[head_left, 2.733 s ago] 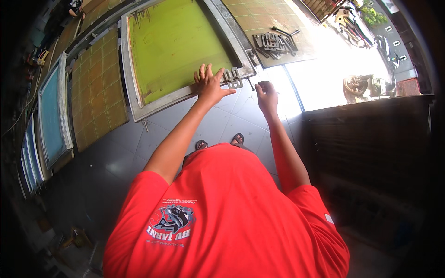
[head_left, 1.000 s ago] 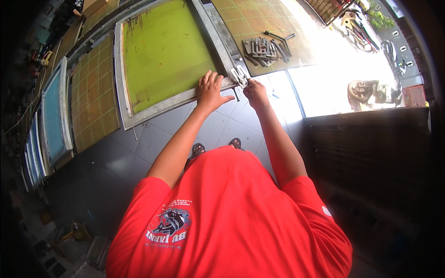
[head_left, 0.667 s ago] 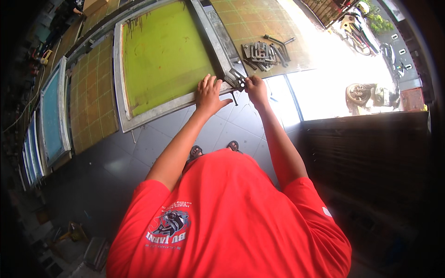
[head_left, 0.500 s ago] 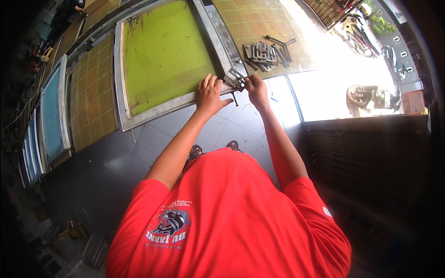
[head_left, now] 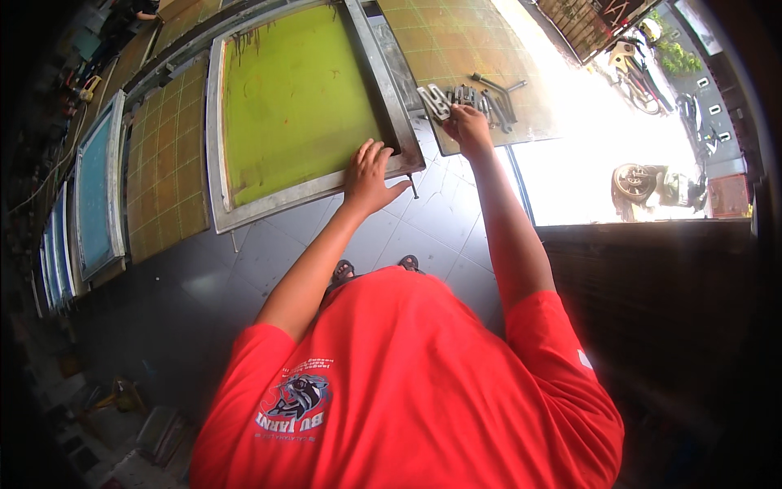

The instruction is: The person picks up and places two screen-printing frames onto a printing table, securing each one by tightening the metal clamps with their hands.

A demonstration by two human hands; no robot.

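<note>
A screen-printing frame (head_left: 277,198) with yellow-green mesh (head_left: 297,98) lies before me. My left hand (head_left: 371,178) rests on its near right edge, fingers stretched over the rim and thumb apart. Beyond the frame's right corner, my right hand (head_left: 470,130) pinches a slotted metal bracket (head_left: 434,102). That bracket is held over the near left part of a board, beside a pile of similar metal plates (head_left: 462,96), which my hand partly covers. A bolt (head_left: 414,186) hangs down below the frame's near right corner.
Wrenches (head_left: 497,110) and a three-armed socket wrench (head_left: 501,84) lie on the gridded board (head_left: 432,41). Leftward stand another gridded board (head_left: 167,155) and a blue-meshed frame (head_left: 99,187). A dark wooden panel (head_left: 643,285) is at right; motorcycles (head_left: 652,181) stand outside. Someone's arm shows far left.
My right hand has carried the metal bracket away from the frame's corner, up and right toward the pile on the board. My left hand has stayed on the frame.
</note>
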